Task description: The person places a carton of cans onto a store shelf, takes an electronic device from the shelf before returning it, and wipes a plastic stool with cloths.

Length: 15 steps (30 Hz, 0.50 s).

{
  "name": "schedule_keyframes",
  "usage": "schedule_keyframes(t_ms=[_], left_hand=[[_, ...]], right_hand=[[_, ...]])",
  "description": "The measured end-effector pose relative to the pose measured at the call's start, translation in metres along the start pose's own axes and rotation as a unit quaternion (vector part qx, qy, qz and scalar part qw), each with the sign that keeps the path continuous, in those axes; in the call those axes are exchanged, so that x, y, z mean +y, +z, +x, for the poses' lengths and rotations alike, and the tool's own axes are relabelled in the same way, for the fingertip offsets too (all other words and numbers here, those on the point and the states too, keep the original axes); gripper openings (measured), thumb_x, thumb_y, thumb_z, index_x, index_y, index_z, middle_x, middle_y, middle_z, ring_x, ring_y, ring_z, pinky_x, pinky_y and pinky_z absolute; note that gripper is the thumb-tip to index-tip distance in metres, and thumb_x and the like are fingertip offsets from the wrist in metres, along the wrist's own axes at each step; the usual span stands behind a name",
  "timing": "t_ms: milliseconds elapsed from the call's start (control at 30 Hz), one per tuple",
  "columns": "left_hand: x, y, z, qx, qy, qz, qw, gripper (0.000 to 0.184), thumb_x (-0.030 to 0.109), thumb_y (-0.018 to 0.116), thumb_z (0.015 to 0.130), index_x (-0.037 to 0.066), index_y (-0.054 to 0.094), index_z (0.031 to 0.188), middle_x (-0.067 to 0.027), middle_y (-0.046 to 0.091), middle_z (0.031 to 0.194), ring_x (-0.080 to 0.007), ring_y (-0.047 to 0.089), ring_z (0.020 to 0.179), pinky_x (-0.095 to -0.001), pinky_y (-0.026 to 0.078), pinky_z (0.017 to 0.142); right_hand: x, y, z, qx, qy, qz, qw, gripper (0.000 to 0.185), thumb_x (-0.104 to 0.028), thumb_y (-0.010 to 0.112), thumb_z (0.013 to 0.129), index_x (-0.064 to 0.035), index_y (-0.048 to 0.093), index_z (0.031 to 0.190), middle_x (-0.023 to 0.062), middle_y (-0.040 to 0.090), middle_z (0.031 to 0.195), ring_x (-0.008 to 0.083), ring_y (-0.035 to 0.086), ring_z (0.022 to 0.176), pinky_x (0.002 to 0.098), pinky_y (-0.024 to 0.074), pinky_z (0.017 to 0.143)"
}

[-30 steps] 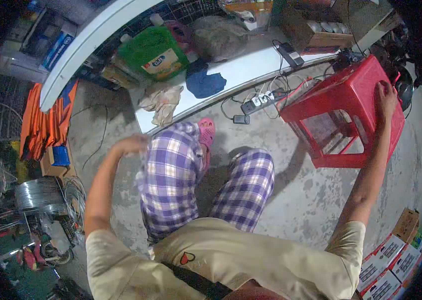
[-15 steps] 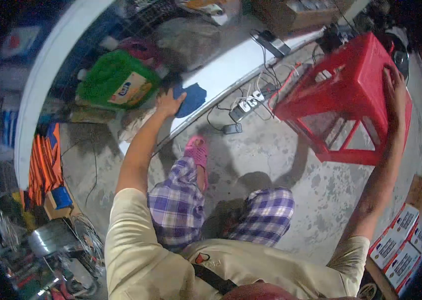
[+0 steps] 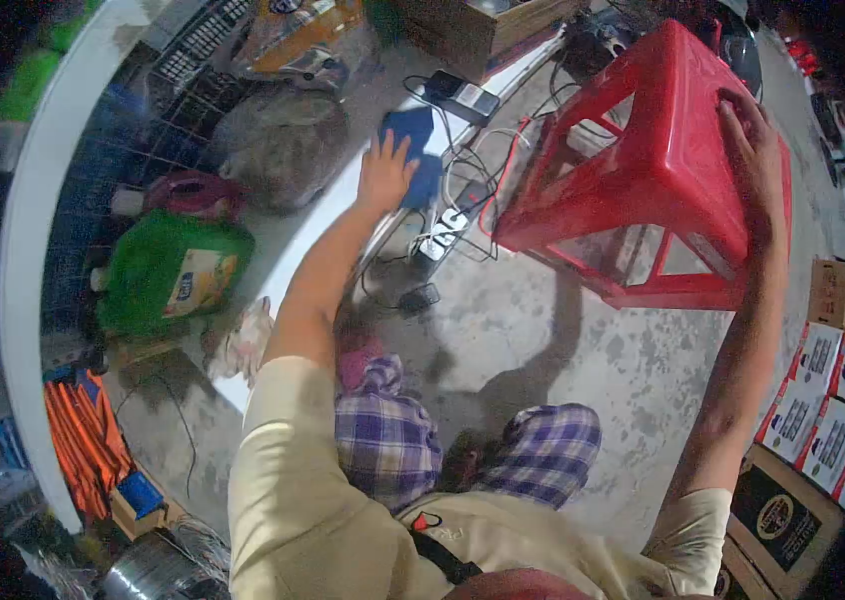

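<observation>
A dark blue cloth [image 3: 427, 178] lies on the white shelf [image 3: 318, 225]. My left hand [image 3: 386, 175] rests on it with the fingers spread. On the right a red plastic stool [image 3: 643, 170] is tipped at an angle above the concrete floor, and my right hand [image 3: 751, 145] is on its seat, with fingers over the seat surface. Part of that hand's grip is hidden. Beside the cloth are a black adapter [image 3: 465, 98] and a white power strip [image 3: 443, 236] with tangled cables.
A green jug [image 3: 178, 270] and a pale cloth [image 3: 243, 345] are at the left. Orange material [image 3: 88, 440] hangs lower left. Printed boxes [image 3: 813, 410] stand at the right, a wooden-looking box [image 3: 488, 35] at the top. Cables lie across the floor.
My left hand has moved from beside my knee up to the shelf and along it, onto the blue cloth. The cloth has shifted along the shelf toward the adapter. My right hand stays on the stool.
</observation>
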<state>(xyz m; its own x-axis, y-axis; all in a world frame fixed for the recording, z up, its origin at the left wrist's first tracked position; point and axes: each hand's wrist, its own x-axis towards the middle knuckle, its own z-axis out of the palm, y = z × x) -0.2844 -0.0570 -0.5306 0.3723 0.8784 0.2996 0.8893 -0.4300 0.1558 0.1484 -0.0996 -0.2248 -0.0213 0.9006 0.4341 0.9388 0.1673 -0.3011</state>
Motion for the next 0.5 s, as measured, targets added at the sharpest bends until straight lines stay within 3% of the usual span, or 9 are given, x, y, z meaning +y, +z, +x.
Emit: schedule_keyframes(t_ms=[33,100,167,233,267,367,500], left_hand=[[-0.004,0.012,0.018,0.022,-0.015,0.010,1.000,0.045,0.033,0.044,0.084,0.008,0.041,0.122,-0.0214,0.037,0.124,-0.0400,0.038,0.109,-0.0472,0.034,0.087],[0.004,-0.007,0.042,-0.061,-0.092,-0.021,0.994,0.045,0.031,0.040,0.086,0.011,0.035,0.127,-0.0222,0.039,0.123,-0.0389,0.042,0.106,-0.0476,0.035,0.087],[0.001,0.003,0.036,-0.052,-0.100,-0.011,0.994,0.044,0.029,0.041,0.085,0.012,0.037,0.126,-0.0209,0.043,0.118,-0.0371,0.045,0.101,-0.0477,0.036,0.084],[-0.008,0.008,0.018,0.041,-0.044,0.046,0.997,0.042,0.028,0.042,0.085,0.010,0.040,0.123,-0.0209,0.043,0.118,-0.0362,0.045,0.099,-0.0471,0.036,0.084],[-0.008,-0.001,0.006,-0.011,-0.064,0.032,0.997,0.042,0.028,0.042,0.084,0.007,0.042,0.120,-0.0212,0.040,0.121,-0.0362,0.043,0.102,-0.0463,0.034,0.086],[-0.019,-0.025,-0.051,-0.021,-0.072,0.071,0.995,0.045,0.032,0.042,0.084,0.004,0.042,0.119,-0.0208,0.039,0.124,-0.0354,0.040,0.107,-0.0461,0.032,0.089],[-0.045,-0.065,-0.136,-0.030,-0.101,0.089,0.990,0.046,0.033,0.042,0.084,0.003,0.042,0.119,-0.0185,0.041,0.122,-0.0349,0.040,0.108,-0.0471,0.031,0.089]], right_hand=[[-0.006,0.000,-0.001,-0.005,-0.001,-0.007,1.000,0.027,-0.023,0.050,0.085,-0.0030,0.055,0.103,0.0144,0.054,0.099,0.0236,0.054,0.093,0.0296,0.0410,0.080],[-0.016,-0.001,-0.002,-0.002,0.029,0.022,0.999,0.029,-0.023,0.050,0.085,-0.0021,0.055,0.104,0.0135,0.054,0.100,0.0218,0.053,0.093,0.0287,0.0407,0.080],[-0.026,-0.004,-0.002,-0.015,0.043,0.042,0.998,0.029,-0.024,0.050,0.085,-0.0015,0.055,0.104,0.0133,0.054,0.100,0.0211,0.053,0.092,0.0284,0.0406,0.080],[-0.028,-0.002,-0.002,-0.010,0.070,0.056,0.996,0.031,-0.025,0.049,0.086,-0.0003,0.055,0.103,0.0134,0.054,0.101,0.0194,0.052,0.092,0.0281,0.0396,0.081],[-0.027,-0.004,-0.002,-0.014,0.057,0.055,0.997,0.031,-0.025,0.049,0.086,-0.0003,0.055,0.103,0.0135,0.054,0.102,0.0199,0.052,0.093,0.0280,0.0389,0.082],[-0.014,-0.004,0.000,-0.008,-0.006,-0.016,1.000,0.031,-0.023,0.049,0.086,-0.0007,0.054,0.106,0.0141,0.053,0.105,0.0224,0.051,0.098,0.0290,0.0370,0.087],[0.010,-0.001,0.008,-0.043,-0.021,0.005,0.999,0.032,-0.023,0.045,0.088,-0.0012,0.052,0.109,0.0146,0.051,0.111,0.0243,0.049,0.103,0.0302,0.0350,0.090]])
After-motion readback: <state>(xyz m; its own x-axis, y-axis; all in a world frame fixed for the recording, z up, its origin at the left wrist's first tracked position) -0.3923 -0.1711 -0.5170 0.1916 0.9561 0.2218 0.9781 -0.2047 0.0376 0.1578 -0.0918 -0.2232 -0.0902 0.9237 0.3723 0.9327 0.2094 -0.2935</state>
